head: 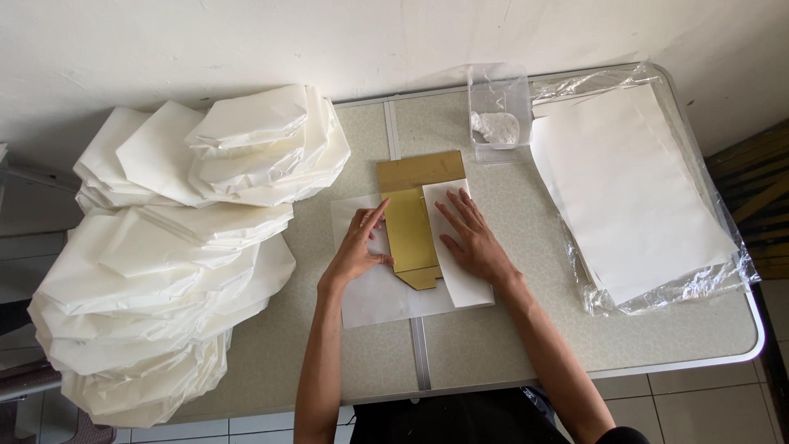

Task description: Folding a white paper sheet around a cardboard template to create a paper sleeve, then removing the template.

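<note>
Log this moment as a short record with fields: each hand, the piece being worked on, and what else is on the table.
left hand: flat on the white sheet, fingertips at the gold card's left edge
right hand: pressing a folded flap of white paper onto the card
gold card: lies on thin white paper
left of table: pile of folded white paper pieces
right: stack of white sheets on clear plastic
back: clear plastic container

Left hand (359,245) flat on white paper sheet (374,292), forefinger touching gold card (411,222). Right hand (472,238) pressing folded paper flap (460,279) over card's right side. Big heap of folded white wraps (181,247) at left. Stack of sheets on plastic film (633,189) at right; clear tub (499,111) behind. Grey table (493,345).
</note>
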